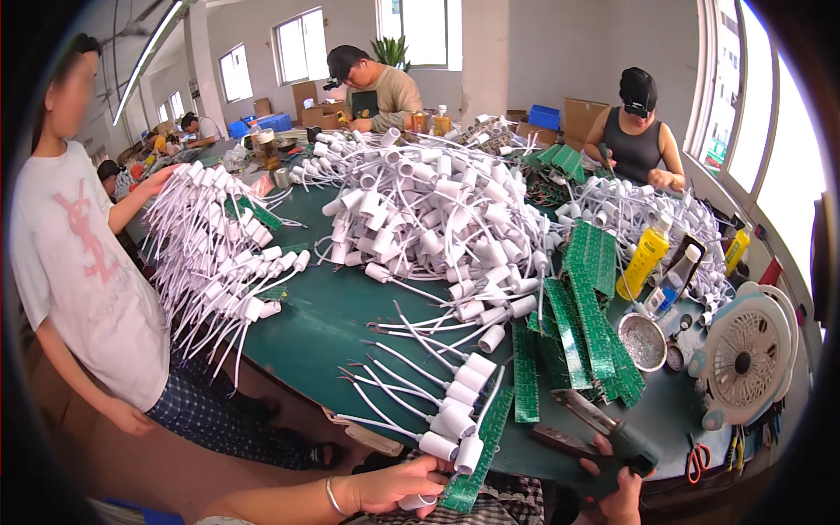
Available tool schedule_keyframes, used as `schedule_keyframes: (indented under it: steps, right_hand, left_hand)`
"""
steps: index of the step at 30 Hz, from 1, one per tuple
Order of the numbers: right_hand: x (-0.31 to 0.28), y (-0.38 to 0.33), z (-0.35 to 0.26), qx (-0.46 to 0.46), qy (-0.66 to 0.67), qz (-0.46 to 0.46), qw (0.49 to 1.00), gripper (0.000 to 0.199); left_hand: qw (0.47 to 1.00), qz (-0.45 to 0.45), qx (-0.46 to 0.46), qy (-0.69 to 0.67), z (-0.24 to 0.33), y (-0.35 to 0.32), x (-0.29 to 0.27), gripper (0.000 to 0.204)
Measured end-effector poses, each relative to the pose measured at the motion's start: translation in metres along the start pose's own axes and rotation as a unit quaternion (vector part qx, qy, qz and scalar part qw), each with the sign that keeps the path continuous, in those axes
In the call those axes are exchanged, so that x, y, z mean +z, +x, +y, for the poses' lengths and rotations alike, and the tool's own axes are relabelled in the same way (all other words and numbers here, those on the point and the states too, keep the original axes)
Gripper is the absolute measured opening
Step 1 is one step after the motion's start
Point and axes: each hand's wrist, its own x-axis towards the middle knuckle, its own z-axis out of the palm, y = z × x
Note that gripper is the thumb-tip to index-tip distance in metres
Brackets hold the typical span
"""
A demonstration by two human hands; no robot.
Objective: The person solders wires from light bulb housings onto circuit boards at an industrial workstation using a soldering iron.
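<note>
My left hand, a bangle on its wrist, is closed at the near end of a green circuit board strip. A white cylindrical lamp holder pokes out below its fingers. Along the strip's left side lies a row of white lamp holders, their white wires pointing left. My right hand is wrapped round the grip of a dark green and black soldering gun. The gun's metal front end points up and left, over the table edge, apart from the strip in my left hand.
A big heap of wired lamp holders covers the table's middle. Stacked green board strips, a metal bowl, yellow bottle, fan and red-handled scissors stand right. A person stands left, holding wired lamp holders; others sit beyond.
</note>
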Motion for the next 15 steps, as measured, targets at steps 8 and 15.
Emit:
schedule_keyframes:
  steps: [8,15]
  right_hand:
    - [-0.036,-0.014,-0.006,0.055,0.0,-0.039,0.998,0.072]
    - [-0.022,-0.026,-0.006,0.011,0.037,0.038,0.999,0.068]
  left_hand:
    - [0.985,0.095,-0.023,-0.14,-0.024,0.016,0.018,0.024]
    - [0.99,0.025,0.136,-0.026,0.02,-0.025,0.047,0.033]
